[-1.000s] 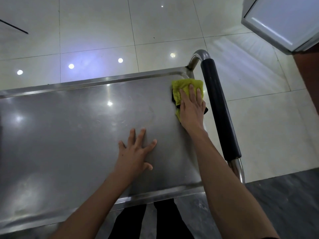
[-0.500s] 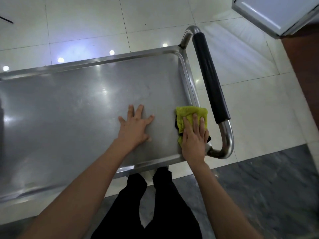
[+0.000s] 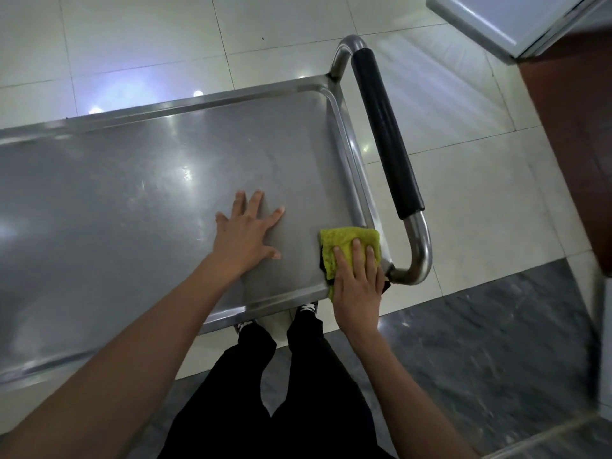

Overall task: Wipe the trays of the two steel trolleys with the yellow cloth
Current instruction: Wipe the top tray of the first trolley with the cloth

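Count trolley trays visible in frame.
1: the steel tray under both hands, at its handle end. A second trolley isn't in view; lower shelves may be hidden beneath.

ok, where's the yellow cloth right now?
In the head view, the yellow cloth lies on the near right corner of the trolley tray, under the flat right hand, just inside the curved steel handle.

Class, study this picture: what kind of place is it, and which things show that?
Probably a commercial or institutional service area: a steel trolley tray with a padded push handle, glossy floor tiles, and a steel-edged unit nearby.
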